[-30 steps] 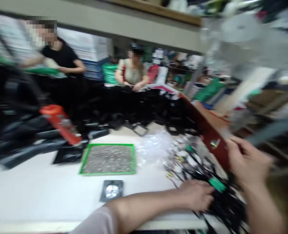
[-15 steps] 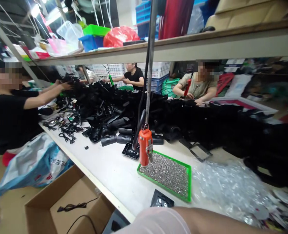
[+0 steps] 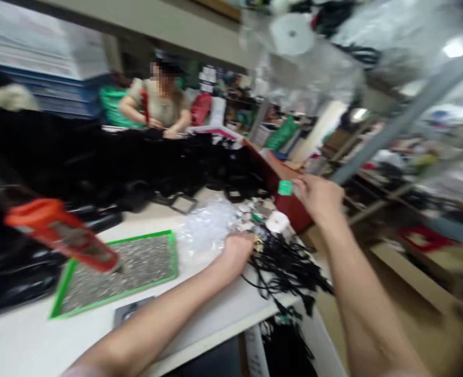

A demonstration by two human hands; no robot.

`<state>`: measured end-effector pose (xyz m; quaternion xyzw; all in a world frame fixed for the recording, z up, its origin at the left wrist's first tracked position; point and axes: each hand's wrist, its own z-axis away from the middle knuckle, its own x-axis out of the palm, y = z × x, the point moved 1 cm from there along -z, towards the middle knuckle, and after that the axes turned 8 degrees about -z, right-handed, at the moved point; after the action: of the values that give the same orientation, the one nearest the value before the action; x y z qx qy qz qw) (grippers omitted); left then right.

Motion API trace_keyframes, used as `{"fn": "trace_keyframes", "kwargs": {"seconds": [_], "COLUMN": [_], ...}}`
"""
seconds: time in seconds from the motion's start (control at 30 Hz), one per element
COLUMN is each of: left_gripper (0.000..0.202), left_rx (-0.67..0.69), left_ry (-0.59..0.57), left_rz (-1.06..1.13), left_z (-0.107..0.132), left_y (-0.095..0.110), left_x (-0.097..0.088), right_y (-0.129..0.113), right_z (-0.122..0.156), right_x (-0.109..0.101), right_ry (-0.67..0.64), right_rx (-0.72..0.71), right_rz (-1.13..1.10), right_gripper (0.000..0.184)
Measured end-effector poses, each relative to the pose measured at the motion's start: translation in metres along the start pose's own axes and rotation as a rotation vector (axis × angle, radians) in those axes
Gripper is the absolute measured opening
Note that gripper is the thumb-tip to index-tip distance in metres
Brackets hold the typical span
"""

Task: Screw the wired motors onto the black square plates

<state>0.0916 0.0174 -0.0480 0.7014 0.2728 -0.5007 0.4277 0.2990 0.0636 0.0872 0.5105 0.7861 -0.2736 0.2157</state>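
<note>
Black cable bundle (image 3: 284, 267) lies at the right end of the white workbench (image 3: 15, 340), with plug ends hanging over the bench edge. Left hand (image 3: 237, 250) sits just left of the bundle, fingers together and curled down at its edge; can't tell if they are clamped on any cable. Right hand (image 3: 319, 198) is raised above and beyond the bundle, fingers pinched together on a green tag (image 3: 285, 187). Tag is blurred, no readable text; nothing else in view is legible either. White round piece (image 3: 278, 222) sits just beyond the bundle, among small mixed parts. Bubble wrap (image 3: 203, 228) lies left of the bundle, touching the left hand. Further left: green-framed tray of screws (image 3: 117, 275), with a dark socket plate (image 3: 131, 314) just in front of it. Orange electric screwdriver (image 3: 60, 235) hangs over the tray, blurred, partly blocking it. Large pile of black moulded parts (image 3: 98, 162) runs along the far side of the bench. Co-worker (image 3: 156, 94) sits beyond that pile, holding a red tool (image 3: 144, 104). Reddish-brown board (image 3: 290, 209) stands just past the bundle. Metal shelving (image 3: 404, 118) and clutter fill the right side of the room.
</note>
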Motion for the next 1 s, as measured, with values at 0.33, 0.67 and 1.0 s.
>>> {"fn": "trace_keyframes", "kwargs": {"seconds": [0.33, 0.67, 1.0], "left_gripper": [0.037, 0.021, 0.038], "left_rx": [-0.056, -0.151, -0.302], "left_ry": [-0.196, -0.157, -0.212], "left_rz": [0.086, 0.475, 1.079], "left_z": [0.015, -0.001, -0.005], "left_y": [-0.013, -0.008, -0.054], "left_x": [0.011, 0.027, 0.021], "right_y": [-0.021, -0.113, -0.119], "right_z": [0.019, 0.082, 0.169], "right_x": [0.008, -0.080, -0.077], "right_ry": [-0.181, -0.289, -0.571], "right_rx": [-0.029, -0.627, 0.347], "right_rz": [-0.031, 0.210, -0.210], "right_gripper": [0.027, 0.014, 0.018]}}
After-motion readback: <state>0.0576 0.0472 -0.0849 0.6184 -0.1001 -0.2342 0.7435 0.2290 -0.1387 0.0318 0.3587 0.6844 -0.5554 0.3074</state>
